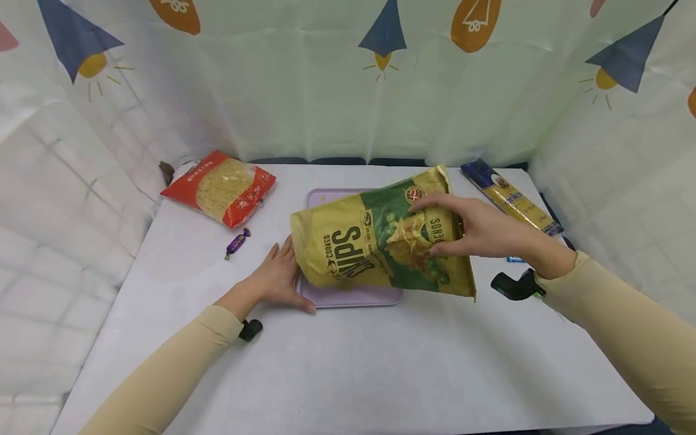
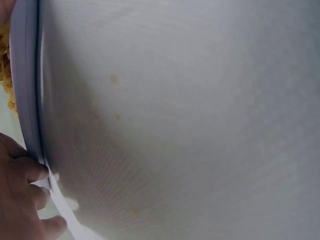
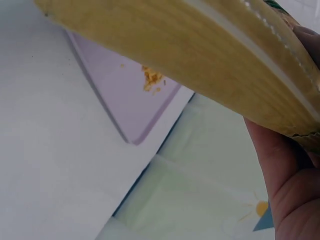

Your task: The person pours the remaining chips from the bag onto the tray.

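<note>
Nearest my head camera, both sleeved forearms reach in over the table's point(image 1: 348, 368) near edge. I note the left hand point(image 1: 278, 279) lying flat, fingers straight and relaxed, against the left near corner of the lilac tray point(image 1: 353, 297); the left wrist view shows fingertips point(image 2: 35, 172) touching the tray's rim point(image 2: 25, 100), gripping nothing. I see the right hand point(image 1: 472, 229) holding the chips bag point(image 1: 375, 241), thumb below and fingers spread across its green upper face. That bag is tilted, its lower left end over the tray, its right end lifted and extending past the tray's right edge. From the right wrist view, the bag's yellow underside point(image 3: 200, 65) hangs clear above the tray point(image 3: 125, 95), and orange crumbs point(image 3: 152, 80) lie on the tray floor.

Elsewhere on the table: a red noodle packet point(image 1: 220, 187) at the far left corner, a purple wrapped sweet point(image 1: 237, 242) just near of it, and a blue-and-yellow pasta packet point(image 1: 511, 196) along the far right edge.
</note>
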Demonstrator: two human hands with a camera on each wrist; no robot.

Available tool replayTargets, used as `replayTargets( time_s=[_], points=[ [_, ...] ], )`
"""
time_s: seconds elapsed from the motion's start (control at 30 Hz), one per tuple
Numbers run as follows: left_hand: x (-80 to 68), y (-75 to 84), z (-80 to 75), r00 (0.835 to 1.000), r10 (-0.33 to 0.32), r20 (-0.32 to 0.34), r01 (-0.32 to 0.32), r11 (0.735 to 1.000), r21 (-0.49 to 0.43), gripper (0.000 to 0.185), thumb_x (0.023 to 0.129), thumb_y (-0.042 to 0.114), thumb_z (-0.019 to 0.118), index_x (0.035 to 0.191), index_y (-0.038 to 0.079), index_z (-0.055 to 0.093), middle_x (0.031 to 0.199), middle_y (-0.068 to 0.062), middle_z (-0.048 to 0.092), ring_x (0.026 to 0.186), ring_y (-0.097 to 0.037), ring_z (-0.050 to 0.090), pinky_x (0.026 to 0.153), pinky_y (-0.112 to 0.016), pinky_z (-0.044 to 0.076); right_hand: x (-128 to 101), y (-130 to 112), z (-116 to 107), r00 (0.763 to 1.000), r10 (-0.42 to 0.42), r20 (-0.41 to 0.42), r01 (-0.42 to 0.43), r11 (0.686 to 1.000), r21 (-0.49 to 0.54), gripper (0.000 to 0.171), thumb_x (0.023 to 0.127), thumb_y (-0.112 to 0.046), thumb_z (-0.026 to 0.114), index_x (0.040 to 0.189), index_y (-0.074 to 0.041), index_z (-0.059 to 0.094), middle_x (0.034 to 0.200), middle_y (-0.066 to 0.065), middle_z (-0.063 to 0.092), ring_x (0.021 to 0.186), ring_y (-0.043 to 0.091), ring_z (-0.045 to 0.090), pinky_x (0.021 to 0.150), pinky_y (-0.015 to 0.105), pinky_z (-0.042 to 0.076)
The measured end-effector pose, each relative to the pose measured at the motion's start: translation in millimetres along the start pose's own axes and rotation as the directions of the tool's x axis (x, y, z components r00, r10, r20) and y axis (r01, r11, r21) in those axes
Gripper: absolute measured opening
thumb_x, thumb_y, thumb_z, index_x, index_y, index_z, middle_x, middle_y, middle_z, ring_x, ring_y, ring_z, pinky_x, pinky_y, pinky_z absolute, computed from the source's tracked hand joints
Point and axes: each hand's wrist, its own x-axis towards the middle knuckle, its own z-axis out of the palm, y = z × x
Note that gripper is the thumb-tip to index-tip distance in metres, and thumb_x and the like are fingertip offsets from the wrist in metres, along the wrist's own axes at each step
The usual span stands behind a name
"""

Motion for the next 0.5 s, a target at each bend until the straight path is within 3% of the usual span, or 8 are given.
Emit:
replayTargets(
  time_s=[0.33, 0.5],
  points=[
    [1.5, -0.2, 0.1, 0.999, -0.02, 0.035, 0.019, 1.0, 0.024, 0.153, 0.059, 0.077, 0.084, 0.161, -0.009, 0.008, 0.169, -0.029, 0.008, 0.158, -0.047, -0.001, 0.125, -0.068, 0.006, -7.0, 4.0, -4.4, 0.999, -0.025, -0.037, 0.023, 0.997, -0.076, 0.065, 0.087, -0.018, 0.083, 0.144, -0.026, 0.053, 0.146, 0.004, 0.055, 0.106, 0.018, 0.064, 0.081, 0.033, 0.056],
    [1.6, 1.1, -1.1, 0.999, -0.027, 0.036, 0.026, 0.999, 0.045, 0.152, 0.059, 0.076, 0.084, 0.159, -0.011, 0.01, 0.169, -0.029, 0.008, 0.158, -0.046, 0.0, 0.126, -0.066, 0.006, -12.1, 7.2, -8.1, 0.998, 0.024, -0.052, -0.028, 0.997, -0.071, 0.067, 0.088, -0.02, 0.083, 0.146, -0.029, 0.051, 0.145, 0.005, 0.054, 0.105, 0.021, 0.064, 0.078, 0.034, 0.056]
  ],
)
